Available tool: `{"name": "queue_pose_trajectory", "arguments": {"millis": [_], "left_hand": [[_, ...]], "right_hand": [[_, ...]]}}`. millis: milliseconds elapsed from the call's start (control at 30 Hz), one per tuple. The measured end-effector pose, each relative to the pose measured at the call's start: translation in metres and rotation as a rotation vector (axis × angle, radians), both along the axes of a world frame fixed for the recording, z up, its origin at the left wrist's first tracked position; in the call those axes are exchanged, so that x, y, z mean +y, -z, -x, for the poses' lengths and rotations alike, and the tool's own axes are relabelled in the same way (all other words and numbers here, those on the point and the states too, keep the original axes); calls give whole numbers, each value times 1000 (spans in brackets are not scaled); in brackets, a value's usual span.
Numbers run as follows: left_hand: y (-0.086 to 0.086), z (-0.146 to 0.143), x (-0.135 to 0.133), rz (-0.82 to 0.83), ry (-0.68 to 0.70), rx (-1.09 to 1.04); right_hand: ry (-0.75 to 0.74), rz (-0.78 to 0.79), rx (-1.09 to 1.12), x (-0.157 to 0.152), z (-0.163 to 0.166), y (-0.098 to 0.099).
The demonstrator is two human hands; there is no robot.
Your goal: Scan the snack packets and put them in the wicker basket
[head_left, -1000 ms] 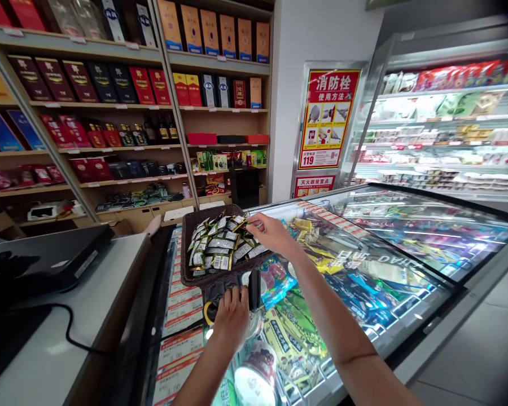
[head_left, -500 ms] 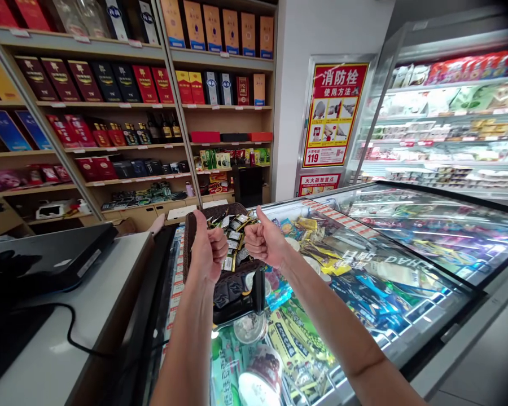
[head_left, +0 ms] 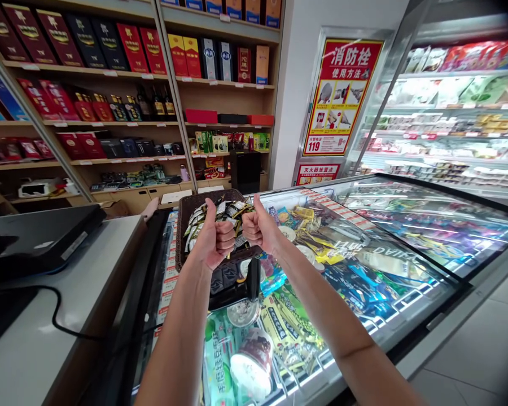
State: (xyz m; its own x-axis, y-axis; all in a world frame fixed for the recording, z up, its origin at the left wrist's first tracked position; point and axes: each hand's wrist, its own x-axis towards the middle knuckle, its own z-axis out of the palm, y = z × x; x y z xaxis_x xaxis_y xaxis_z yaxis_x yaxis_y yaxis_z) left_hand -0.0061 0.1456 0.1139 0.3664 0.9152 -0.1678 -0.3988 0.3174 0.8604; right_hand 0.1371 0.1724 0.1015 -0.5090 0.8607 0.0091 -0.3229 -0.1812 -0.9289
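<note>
My left hand (head_left: 215, 239) and my right hand (head_left: 257, 228) are both raised as fists with thumbs up, side by side and empty. They hover over a dark wicker basket (head_left: 182, 225) filled with several small green and gold packets (head_left: 224, 211). The basket rests on the glass lid of a chest freezer (head_left: 364, 248). A black device (head_left: 232, 279) lies on the glass just below the basket, under my wrists.
A white counter (head_left: 34, 338) with a black machine (head_left: 38, 237) and cable stands at left. Wooden shelves (head_left: 122, 121) of boxed goods line the back wall. A red fire-hydrant sign (head_left: 341, 96) and an open cooler (head_left: 452, 113) stand at right.
A second ago my right hand touched packets in the basket and my left held the black device. Both hands lifted away and closed into thumbs-up fists, now slightly nearer each other.
</note>
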Motion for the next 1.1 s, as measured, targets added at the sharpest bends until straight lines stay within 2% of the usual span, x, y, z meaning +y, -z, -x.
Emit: {"name": "queue_pose_trajectory", "arguments": {"millis": [300, 467, 533, 600, 700, 767, 867, 967, 1100], "left_hand": [[1, -4, 1, -27, 17, 36], [1, -4, 1, -103, 9, 204], [1, -1, -2, -214, -42, 390], [2, 5, -6, -376, -48, 714], [6, 9, -14, -520, 162, 1296], [10, 2, -21, -513, 334, 1563], [20, -20, -33, -474, 496, 1811], [35, -38, -41, -438, 469, 1930], [53, -37, -42, -387, 480, 1944]], "right_hand": [[-1, -20, -20, 0, -3, -2], [28, -51, -54, 3, -6, -3], [126, -90, -104, 8, -10, -1], [323, -167, -210, 17, -15, 4], [680, -366, -543, 36, -25, 17], [816, -468, -809, 49, -29, 27], [800, -507, -1055, 59, -27, 38], [680, -529, -1178, 53, -12, 42], [584, -539, -1245, 34, 18, 46]]}}
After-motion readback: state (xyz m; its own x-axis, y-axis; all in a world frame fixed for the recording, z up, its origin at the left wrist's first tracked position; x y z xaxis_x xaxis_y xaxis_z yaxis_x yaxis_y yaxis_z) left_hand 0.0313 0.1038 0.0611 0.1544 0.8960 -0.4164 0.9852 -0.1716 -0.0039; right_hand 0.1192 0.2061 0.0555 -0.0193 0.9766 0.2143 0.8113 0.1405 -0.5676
